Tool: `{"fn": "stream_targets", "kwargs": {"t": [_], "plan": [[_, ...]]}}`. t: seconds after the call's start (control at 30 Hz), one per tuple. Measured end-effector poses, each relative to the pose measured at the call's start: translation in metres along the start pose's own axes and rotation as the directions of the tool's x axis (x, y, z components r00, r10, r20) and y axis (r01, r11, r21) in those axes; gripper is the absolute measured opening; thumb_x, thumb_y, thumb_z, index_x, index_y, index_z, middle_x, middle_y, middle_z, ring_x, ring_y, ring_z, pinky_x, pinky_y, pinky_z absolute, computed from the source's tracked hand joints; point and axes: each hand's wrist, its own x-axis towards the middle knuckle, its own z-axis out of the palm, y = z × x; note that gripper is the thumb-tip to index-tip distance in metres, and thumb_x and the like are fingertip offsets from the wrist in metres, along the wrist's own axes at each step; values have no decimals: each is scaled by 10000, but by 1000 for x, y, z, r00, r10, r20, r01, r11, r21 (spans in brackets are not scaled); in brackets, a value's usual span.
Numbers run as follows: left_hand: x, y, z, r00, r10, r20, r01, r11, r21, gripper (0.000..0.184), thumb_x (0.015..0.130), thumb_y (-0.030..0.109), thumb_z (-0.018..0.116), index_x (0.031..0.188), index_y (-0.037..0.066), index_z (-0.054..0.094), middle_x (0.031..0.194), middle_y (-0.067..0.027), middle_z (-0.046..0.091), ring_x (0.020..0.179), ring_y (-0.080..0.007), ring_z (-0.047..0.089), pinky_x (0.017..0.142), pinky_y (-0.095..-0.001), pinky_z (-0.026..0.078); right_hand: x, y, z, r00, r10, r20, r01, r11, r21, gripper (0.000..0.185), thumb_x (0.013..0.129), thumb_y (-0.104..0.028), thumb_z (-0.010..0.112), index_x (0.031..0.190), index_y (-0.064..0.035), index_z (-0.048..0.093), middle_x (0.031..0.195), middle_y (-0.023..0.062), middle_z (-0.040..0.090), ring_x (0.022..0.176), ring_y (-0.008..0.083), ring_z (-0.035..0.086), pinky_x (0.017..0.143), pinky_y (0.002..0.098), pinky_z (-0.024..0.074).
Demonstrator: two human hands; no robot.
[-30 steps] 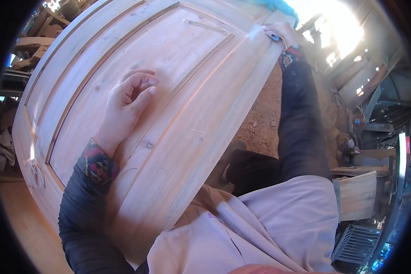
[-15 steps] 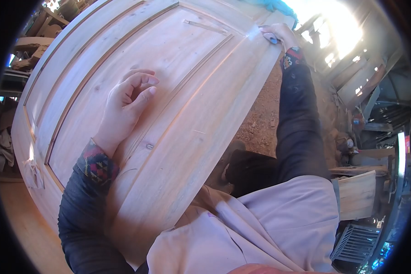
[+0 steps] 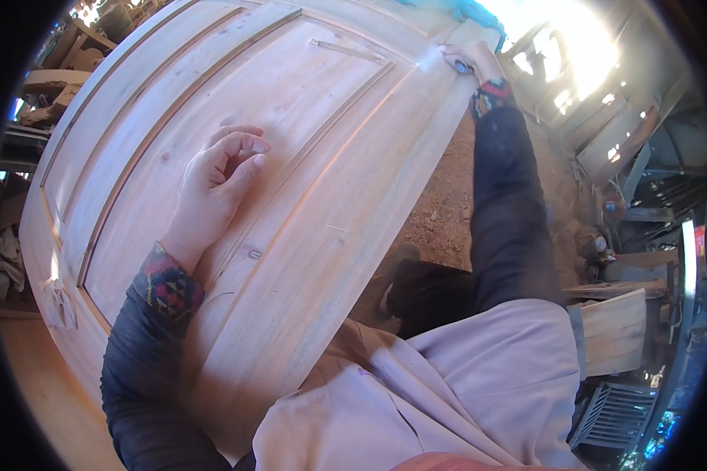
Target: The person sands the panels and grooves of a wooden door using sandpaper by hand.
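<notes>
Head view: the door point(image 3: 322, 212) fills left and centre, left hand point(image 3: 220, 169) curled loosely over it, thumb apart, gripping nothing. Far right, the right hand point(image 3: 473, 60) clamps a small bluish item point(image 3: 462, 67) near the door's edge; uneven pressure there could scratch it, or slip off. No readable writing.
</notes>
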Motion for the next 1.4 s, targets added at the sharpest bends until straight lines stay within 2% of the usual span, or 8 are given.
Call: {"fn": "stream_targets", "kwargs": {"t": [0.2,0.37,0.5,0.8,1.07,1.17,1.27,1.4], "plan": [[1,1,-2,1000,-27,14,28,995,-91,154,955,112,573,1055,5,618,1246,-79,520,1100,-111,506,960,-261,396,-15,-20,34,992,-125,-16,114,945,-307,299,754,-260,793,869,1,706,675,22,596,573,102,528,527,278,376],[3,-2,-5,1000,10,-7,-10,1000,-23,167,940,67,584,1076,-25,612,1234,-86,527,1077,-113,541,952,-255,433,-9,-9,1,984,48,-169,-49,999,-3,262,772,-284,775,833,-37,712,668,-4,583,567,75,493,499,248,333],[3,-2,-2,1000,-9,3,9,992,-122,171,940,77,586,1075,-24,612,1226,-89,532,1072,-112,541,955,-258,432,-8,-13,23,993,-81,82,93,983,-156,265,801,-322,747,780,-63,694,600,2,573,439,109,445,426,256,313],[3,-1,-1,1000,-12,-2,12,995,-101,169,940,81,585,1074,-18,615,1223,-94,541,1071,-120,549,956,-267,436,-14,-14,26,991,-61,118,61,998,2,313,759,-309,780,915,-43,726,717,-19,626,555,66,505,468,260,328],[3,-3,-2,1000,6,-4,-6,996,-90,181,944,75,583,1095,-18,618,1232,-96,544,1079,-129,562,951,-261,442,-6,-12,46,892,-18,-452,-10,998,-59,293,757,-331,782,857,-67,703,619,-30,581,477,90,475,444,270,320],[3,-3,-3,1000,0,-4,-1,997,-74,182,944,81,586,1093,-18,618,1231,-95,545,1070,-125,560,952,-258,436,-38,-35,48,994,-108,17,109,993,-54,322,774,-381,766,645,-115,640,574,-25,550,474,99,448,447,283,315],[3,-4,-3,1000,18,0,-18,999,-40,181,945,91,588,1085,-19,621,1223,-93,551,1059,-118,555,944,-252,432,6,23,-7,966,47,-255,-54,998,-20,359,768,-289,775,979,-10,695,731,-16,624,580,108,554,516,225,401],[4,-3,-3,1000,0,-23,-2,996,-91,182,945,98,589,1077,-22,622,1217,-92,556,1048,-108,551,926,-246,432,-55,-43,39,989,-87,116,91,995,-28,353,777,-253,773,1012,-3,688,787,-10,639,608,96,559,531,230,416]]}}
